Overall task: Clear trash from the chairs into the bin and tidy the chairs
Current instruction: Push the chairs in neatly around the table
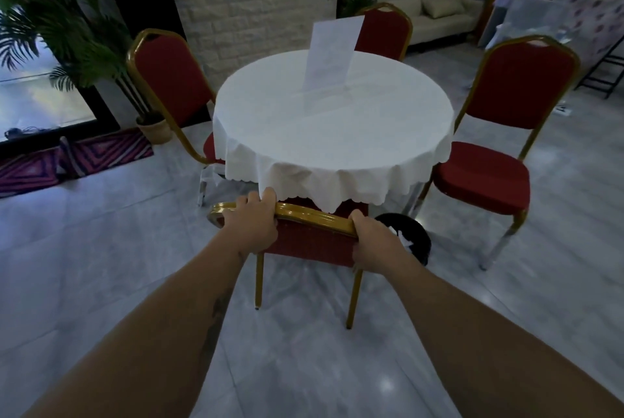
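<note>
The nearest red chair (pixel 310 242) with a gold frame stands tucked under the round table (pixel 334 134), its seat hidden by the white cloth. My left hand (pixel 253 221) grips the left part of its top rail and my right hand (pixel 374 242) grips the right corner. A black bin (pixel 413 235) with white trash inside sits on the floor just right of this chair, partly behind my right hand. Three more red chairs stand around the table: left (pixel 169 80), far (pixel 385 31) and right (pixel 499 134), its seat bare.
A standing white card (pixel 332 53) is on the tablecloth. A potted palm (pixel 67 29) and a patterned rug (pixel 74 161) lie to the left. A sofa (pixel 435 15) and a black stand (pixel 607 69) are at the back right. Shiny tiled floor surrounds the table.
</note>
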`<state>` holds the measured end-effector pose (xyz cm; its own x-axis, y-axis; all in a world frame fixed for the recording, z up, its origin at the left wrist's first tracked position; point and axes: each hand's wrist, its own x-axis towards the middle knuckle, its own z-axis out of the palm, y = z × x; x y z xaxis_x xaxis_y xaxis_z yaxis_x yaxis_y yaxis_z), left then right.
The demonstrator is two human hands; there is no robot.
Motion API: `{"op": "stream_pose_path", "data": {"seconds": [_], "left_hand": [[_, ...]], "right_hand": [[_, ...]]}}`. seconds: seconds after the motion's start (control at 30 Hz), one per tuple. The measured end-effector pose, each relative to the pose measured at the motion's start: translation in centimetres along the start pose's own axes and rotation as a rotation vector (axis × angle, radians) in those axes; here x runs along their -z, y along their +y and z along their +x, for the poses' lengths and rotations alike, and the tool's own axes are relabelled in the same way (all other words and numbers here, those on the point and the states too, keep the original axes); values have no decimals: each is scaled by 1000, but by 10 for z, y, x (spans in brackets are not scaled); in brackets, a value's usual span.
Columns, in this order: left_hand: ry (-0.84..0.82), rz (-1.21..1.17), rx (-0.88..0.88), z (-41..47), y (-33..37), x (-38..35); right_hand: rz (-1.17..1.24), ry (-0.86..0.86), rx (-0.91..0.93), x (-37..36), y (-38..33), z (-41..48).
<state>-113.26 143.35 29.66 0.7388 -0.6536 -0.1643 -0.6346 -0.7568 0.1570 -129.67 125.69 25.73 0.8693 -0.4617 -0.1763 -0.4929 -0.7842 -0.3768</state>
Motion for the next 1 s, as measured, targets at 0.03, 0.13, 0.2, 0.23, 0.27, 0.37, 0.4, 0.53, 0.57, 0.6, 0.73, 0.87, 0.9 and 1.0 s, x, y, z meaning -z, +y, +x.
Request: {"op": "stream_pose_path", "data": {"seconds": [0.03,0.13,0.2,0.23,0.27,0.37,0.4,0.53,0.57,0.6,0.73,0.87,0.9,1.0], "left_hand": [[-22,-6,7,-3,2,4],[-126,-18,-13,-6,13,17],[-169,-75,-62,-6,28,27],[-193,-112,-96,-6,40,33],[-228,-147,-113,-6,53,37],[-272,-172,-153,1,93,49],[-262,-178,-158,4,108,53],[-213,-220,-199,24,189,62],[-210,-245,-217,31,215,63],[-210,-273,-225,37,238,62],[-214,-367,-234,61,337,56],[-243,-462,-270,86,429,51],[-250,-476,-281,92,449,51],[-263,-502,-290,118,503,52]], "right_hand": [[21,-5,-14,2,1,-4],[134,-51,-32,14,5,-14],[254,-70,-44,24,15,-18],[301,-67,-55,31,23,-21],[332,-67,-68,37,32,-24],[427,-57,-112,62,67,-32],[440,-48,-121,74,80,-34],[438,8,-139,127,158,-42],[433,28,-139,143,183,-42],[423,48,-133,156,206,-44],[396,74,-175,213,297,-59],[408,139,-250,262,383,-62],[411,152,-273,271,403,-62],[422,183,-292,296,448,-60]]}}
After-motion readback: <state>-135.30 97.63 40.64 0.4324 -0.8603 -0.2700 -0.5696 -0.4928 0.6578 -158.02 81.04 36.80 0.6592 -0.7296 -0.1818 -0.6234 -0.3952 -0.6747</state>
